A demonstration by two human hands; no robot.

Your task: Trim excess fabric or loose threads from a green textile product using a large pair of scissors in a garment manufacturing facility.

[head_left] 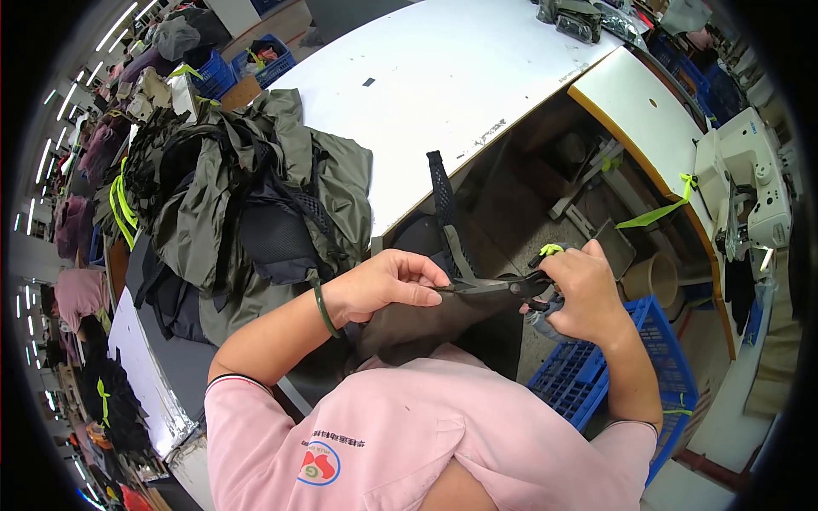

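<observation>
My right hand (586, 288) is wrapped round the handles of a pair of scissors (487, 288), which have a yellow-green strip tied on them. The blades point left and their tips meet the fingers of my left hand (383, 288). That hand is pinched on something small and dark, too hidden to name. Just beyond the blades a black strap (443, 200) with a mesh-like face stands up past the table edge. Dark olive fabric (400, 328) spreads below my hands, over my lap.
A heap of olive and black bags or garments (247, 196) lies left on the white table (426, 68). A blue plastic crate (656, 375) stands by my right elbow. At the right is a white sewing machine (754, 183) on its table. A bin (652, 281) sits underneath.
</observation>
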